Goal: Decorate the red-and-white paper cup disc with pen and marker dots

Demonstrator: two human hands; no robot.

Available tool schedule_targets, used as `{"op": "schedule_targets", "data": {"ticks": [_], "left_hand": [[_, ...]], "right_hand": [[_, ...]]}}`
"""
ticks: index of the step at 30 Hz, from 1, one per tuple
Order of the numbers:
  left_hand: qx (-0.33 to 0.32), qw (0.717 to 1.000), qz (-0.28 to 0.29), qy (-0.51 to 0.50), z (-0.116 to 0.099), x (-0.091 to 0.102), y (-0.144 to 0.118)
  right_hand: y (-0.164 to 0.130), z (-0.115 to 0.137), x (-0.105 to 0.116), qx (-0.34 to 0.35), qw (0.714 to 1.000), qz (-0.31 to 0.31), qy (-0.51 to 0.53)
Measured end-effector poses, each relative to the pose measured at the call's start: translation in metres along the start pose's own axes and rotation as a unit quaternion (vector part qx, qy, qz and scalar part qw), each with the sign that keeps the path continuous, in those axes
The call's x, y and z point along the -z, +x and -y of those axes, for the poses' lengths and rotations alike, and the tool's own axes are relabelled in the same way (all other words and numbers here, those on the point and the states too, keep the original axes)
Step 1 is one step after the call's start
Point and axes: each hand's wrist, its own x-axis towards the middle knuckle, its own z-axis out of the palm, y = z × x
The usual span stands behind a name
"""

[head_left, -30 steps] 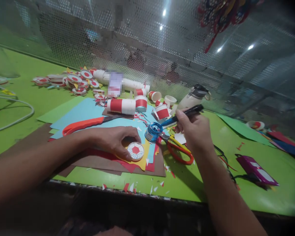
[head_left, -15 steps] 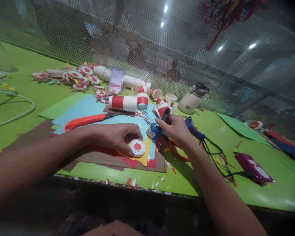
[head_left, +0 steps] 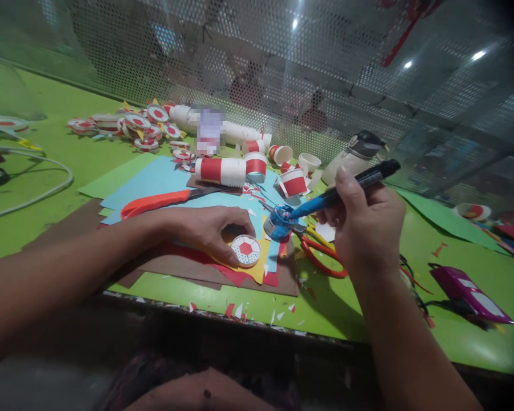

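My left hand (head_left: 216,231) is curled around a small round white disc (head_left: 245,251) with a red centre, dark lines and blue dots. Thumb and fingers grip its edge above the yellow and blue paper. In my right hand (head_left: 366,222) is a black marker (head_left: 364,180), held slanted, its front end stained blue. That blue end reaches the mouth of a small glass jar of blue paint (head_left: 278,224). Scissors with red-orange handles (head_left: 321,257) lie between the jar and my right hand.
Coloured sheets (head_left: 132,182) carry large orange-handled scissors (head_left: 158,202). Behind are stacked paper cups (head_left: 220,172) and a pile of red-and-white discs (head_left: 141,123). A purple device (head_left: 471,294) with a cable sits right. Paper scraps lie along the front edge, and a perforated screen (head_left: 240,74) stands behind.
My right hand has moved right and lifted; the marker, upright in the jar before, now slants out of it with its blue end at the mouth. The left hand keeps the disc.
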Motion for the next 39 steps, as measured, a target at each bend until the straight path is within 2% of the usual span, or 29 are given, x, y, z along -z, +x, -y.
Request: {"op": "schedule_targets", "data": {"ticks": [6,9,20,39], "left_hand": [[-0.004,1.000,0.004,-0.012,-0.002,0.000,0.000],[-0.024,1.000,0.006,0.003,-0.002,0.000,0.001],[-0.027,1.000,0.006,0.008,-0.004,0.000,0.002],[-0.016,1.000,0.003,0.004,-0.001,0.000,0.002]], "right_hand": [[-0.034,0.005,-0.017,-0.068,0.982,0.175,0.013],[-0.042,0.001,-0.023,-0.066,0.975,0.213,0.009],[-0.044,-0.006,-0.026,-0.058,0.976,0.210,-0.028],[-0.046,-0.008,-0.029,-0.049,0.975,0.214,-0.015]]}}
